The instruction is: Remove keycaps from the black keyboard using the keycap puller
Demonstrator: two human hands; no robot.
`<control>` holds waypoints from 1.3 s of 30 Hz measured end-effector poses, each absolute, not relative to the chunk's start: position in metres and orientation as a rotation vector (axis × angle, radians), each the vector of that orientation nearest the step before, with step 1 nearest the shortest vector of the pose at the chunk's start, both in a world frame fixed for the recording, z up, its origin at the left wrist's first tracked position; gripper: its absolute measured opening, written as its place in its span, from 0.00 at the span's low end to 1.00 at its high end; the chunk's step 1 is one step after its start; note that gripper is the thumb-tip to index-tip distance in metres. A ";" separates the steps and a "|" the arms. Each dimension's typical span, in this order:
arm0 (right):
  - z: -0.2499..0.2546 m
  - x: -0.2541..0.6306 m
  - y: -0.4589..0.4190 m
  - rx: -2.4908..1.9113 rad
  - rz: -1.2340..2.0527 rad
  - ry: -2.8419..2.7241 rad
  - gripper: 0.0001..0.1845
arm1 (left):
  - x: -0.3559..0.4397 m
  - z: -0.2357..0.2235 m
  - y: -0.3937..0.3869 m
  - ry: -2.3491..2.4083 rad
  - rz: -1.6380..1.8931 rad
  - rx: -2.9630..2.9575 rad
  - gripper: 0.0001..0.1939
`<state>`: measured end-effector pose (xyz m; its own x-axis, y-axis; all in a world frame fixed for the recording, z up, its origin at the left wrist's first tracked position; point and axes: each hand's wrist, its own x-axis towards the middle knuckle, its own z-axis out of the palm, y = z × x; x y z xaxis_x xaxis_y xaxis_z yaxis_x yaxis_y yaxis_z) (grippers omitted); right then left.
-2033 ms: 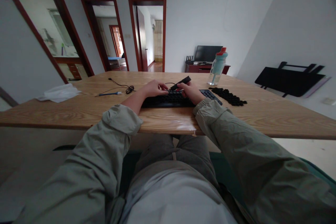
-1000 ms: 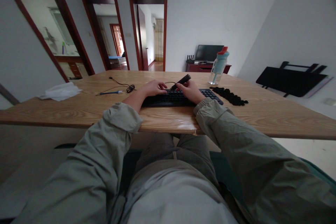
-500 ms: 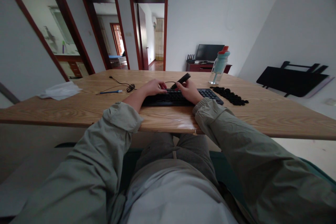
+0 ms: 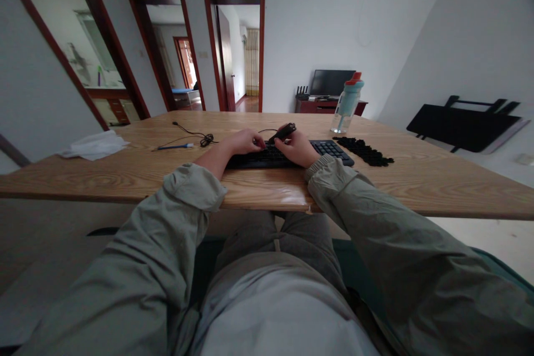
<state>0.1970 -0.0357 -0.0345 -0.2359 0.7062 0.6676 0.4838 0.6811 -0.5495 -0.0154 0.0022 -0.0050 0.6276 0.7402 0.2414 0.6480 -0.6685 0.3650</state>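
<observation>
A black keyboard [image 4: 258, 161] lies near the table's front edge, its number pad showing on the right. My right hand [image 4: 297, 148] is closed around a black stick-shaped tool [image 4: 284, 132], which slants down to the left over the keys. What kind of tool it is, I cannot make out. My left hand [image 4: 246, 142] rests over the keyboard's left part, fingers bent down and drawn together close to the tool's lower end. Whatever is between those fingertips is hidden. Right of the keyboard lies a patch of small black pieces [image 4: 365, 152] that look like loose keycaps.
A blue-handled brush [image 4: 173, 147] and a coiled black cable [image 4: 205, 139] lie left of the keyboard. Farther left is a crumpled white cloth [image 4: 97, 144]. A clear bottle with a red lid [image 4: 347, 103] stands at the back right of the wooden table [image 4: 417, 181].
The tool in my right hand has dipped lower and shifted slightly left, its upper end now nearer the hand. My left hand has barely moved.
</observation>
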 end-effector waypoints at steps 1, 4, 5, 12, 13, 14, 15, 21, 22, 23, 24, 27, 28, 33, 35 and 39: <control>-0.032 0.196 -0.041 -0.916 0.246 -1.927 0.10 | -0.015 -0.005 0.002 1.134 0.545 2.604 0.10; -0.028 0.194 -0.054 -0.921 0.129 -2.034 0.09 | -0.016 -0.005 0.002 1.189 0.570 2.595 0.08; -0.027 0.193 -0.056 -0.936 0.093 -2.068 0.09 | -0.016 -0.005 0.001 1.214 0.596 2.597 0.08; -0.026 0.186 -0.069 -1.017 -0.127 -2.170 0.11 | -0.016 -0.006 0.003 1.245 0.677 2.632 0.11; -0.026 0.185 -0.072 -1.002 -0.142 -2.197 0.11 | -0.016 -0.006 0.004 1.249 0.678 2.649 0.11; -0.026 0.185 -0.073 -0.987 -0.151 -2.225 0.11 | -0.017 -0.006 0.005 1.255 0.672 2.666 0.11; -0.026 0.184 -0.074 -0.978 -0.156 -2.241 0.10 | -0.017 -0.007 0.007 1.260 0.657 2.682 0.12; -0.029 0.186 -0.064 -1.013 -0.096 -2.179 0.12 | -0.018 -0.009 0.013 1.214 0.597 2.640 0.13; -0.029 0.187 -0.062 -1.017 -0.071 -2.170 0.12 | -0.018 -0.009 0.013 1.200 0.590 2.623 0.13; -0.029 0.188 -0.059 -1.018 -0.042 -2.159 0.12 | -0.018 -0.009 0.013 1.191 0.582 2.609 0.13; -0.029 0.188 -0.057 -1.016 -0.009 -2.148 0.12 | -0.018 -0.009 0.013 1.188 0.573 2.599 0.14; -0.026 0.189 -0.052 -1.009 0.092 -2.085 0.13 | -0.018 -0.009 0.012 1.192 0.565 2.573 0.14; -0.023 0.189 -0.050 -1.012 0.116 -2.059 0.13 | -0.018 -0.009 0.012 1.189 0.573 2.566 0.14; -0.010 0.183 -0.041 -1.060 0.193 -2.040 0.14 | -0.018 -0.010 0.014 1.172 0.612 2.553 0.12; -0.006 0.180 -0.037 -1.089 0.229 -2.057 0.14 | -0.018 -0.011 0.016 1.161 0.603 2.558 0.11; -0.006 0.176 -0.028 -1.182 0.292 -2.066 0.15 | -0.018 -0.009 0.014 1.183 0.577 2.571 0.11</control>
